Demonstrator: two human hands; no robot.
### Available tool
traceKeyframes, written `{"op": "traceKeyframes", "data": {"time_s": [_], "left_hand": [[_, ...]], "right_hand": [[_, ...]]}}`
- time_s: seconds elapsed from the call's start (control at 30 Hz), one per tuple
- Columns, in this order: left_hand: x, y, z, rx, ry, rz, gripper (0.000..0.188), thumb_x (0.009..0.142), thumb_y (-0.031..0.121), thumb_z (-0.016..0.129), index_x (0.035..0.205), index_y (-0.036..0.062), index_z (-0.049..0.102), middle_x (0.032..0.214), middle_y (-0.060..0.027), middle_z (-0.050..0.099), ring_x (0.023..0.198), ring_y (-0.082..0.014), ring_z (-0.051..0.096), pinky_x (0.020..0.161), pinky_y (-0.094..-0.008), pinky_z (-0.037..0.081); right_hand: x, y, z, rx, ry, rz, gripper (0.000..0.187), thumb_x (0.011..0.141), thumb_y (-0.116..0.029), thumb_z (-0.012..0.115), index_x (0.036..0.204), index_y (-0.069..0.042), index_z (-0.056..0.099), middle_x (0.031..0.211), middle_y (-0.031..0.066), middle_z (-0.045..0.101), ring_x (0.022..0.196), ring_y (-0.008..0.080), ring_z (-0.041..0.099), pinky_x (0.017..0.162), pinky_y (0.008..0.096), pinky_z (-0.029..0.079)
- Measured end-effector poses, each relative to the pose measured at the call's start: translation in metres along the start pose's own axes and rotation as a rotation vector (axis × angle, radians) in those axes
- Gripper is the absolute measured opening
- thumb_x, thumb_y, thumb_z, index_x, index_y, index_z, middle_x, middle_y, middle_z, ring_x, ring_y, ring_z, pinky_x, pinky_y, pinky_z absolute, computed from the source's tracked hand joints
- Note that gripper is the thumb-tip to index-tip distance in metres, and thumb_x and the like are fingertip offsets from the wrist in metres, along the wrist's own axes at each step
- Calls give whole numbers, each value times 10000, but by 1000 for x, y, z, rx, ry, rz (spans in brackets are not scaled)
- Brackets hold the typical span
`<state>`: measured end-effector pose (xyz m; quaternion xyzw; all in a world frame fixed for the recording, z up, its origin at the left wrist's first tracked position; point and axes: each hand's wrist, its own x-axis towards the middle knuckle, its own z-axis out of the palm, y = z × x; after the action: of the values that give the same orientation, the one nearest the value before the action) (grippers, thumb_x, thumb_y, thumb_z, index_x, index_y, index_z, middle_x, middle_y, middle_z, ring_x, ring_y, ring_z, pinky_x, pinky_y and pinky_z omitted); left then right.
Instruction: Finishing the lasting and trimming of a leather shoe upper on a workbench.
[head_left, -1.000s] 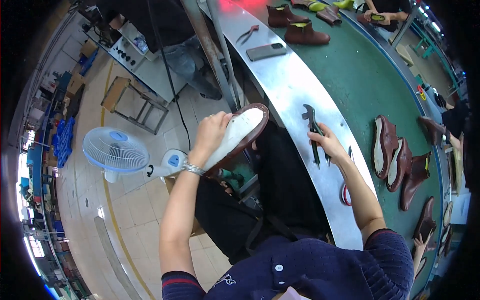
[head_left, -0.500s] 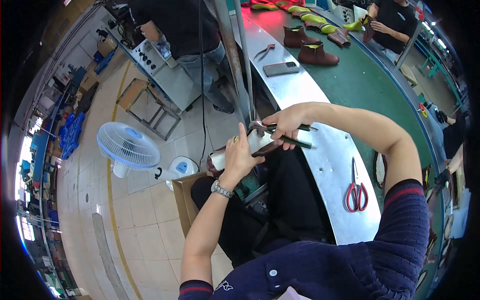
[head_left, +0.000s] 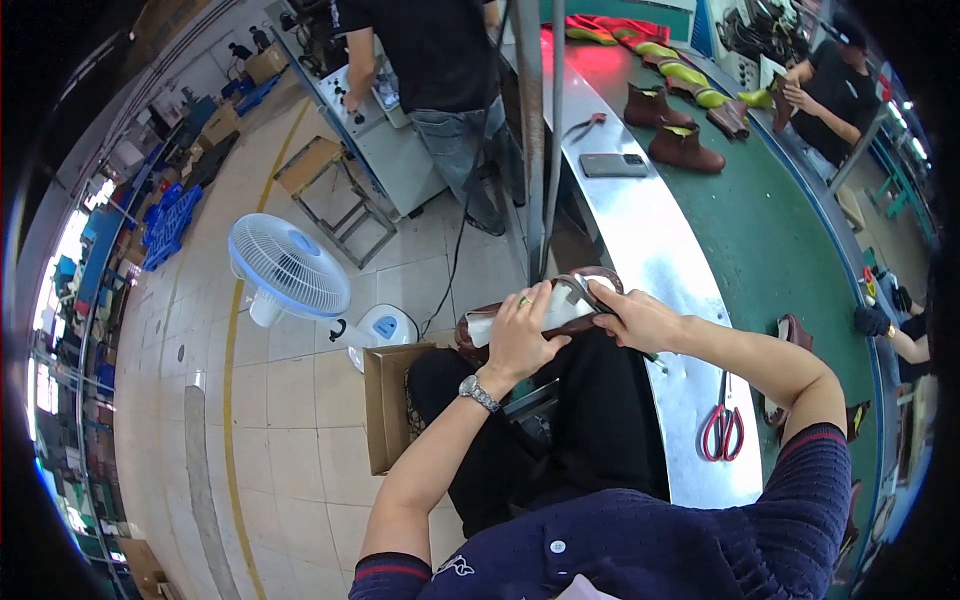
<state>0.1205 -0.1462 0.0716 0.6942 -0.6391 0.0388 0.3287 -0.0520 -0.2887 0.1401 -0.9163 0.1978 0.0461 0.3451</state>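
Observation:
A brown leather boot (head_left: pixel 562 314) lies sole up across my lap, its pale underside showing. My left hand (head_left: pixel 518 338) wraps over its middle, fingers curled round it. At the boot's right end, my right hand (head_left: pixel 640 320) is closed round a pair of pincers (head_left: pixel 574 290), whose curved head rests against the sole's edge. Most of the dark handles are hidden by my right hand.
Red-handled scissors (head_left: pixel 723 432) and a phone (head_left: pixel 613 165) lie on the metal bench edge (head_left: pixel 655 225). Another pincers (head_left: pixel 588 125) and brown boots (head_left: pixel 687 148) are farther off. A cardboard box (head_left: pixel 388 420) and a fan (head_left: pixel 290 268) stand left. Co-workers work nearby.
The boot and both hands sit farther right and lower in the picture. My right hand has turned, bringing the pincers' handles from sticking out rightward to mostly under it. The whole view has shifted.

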Motion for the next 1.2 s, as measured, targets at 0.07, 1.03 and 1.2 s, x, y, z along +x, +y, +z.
{"op": "traceKeyframes", "data": {"time_s": [0.07,1.03,1.2], "left_hand": [[-2,-4,1,20,1,21,785,651,316,837,1269,-61,533,1220,-202,606,1157,-317,563,994,-404,425],[3,7,6,65,35,-58,688,683,209,825,1234,-24,486,1299,-206,521,1206,-369,518,1012,-415,439],[35,-5,5,-91,-185,-117,1007,555,318,880,1357,-60,402,1299,-217,498,1184,-365,525,968,-428,450]], "right_hand": [[-2,0,-7,-518,39,-116,522,901,-112,571,1367,-45,345,711,223,643,711,412,668,620,483,516],[22,-20,9,-205,262,41,617,887,-175,592,1444,-98,337,993,244,663,870,444,640,759,510,500],[3,-7,7,72,230,157,539,936,-142,570,1430,-98,359,711,112,646,552,249,645,576,367,520]]}}
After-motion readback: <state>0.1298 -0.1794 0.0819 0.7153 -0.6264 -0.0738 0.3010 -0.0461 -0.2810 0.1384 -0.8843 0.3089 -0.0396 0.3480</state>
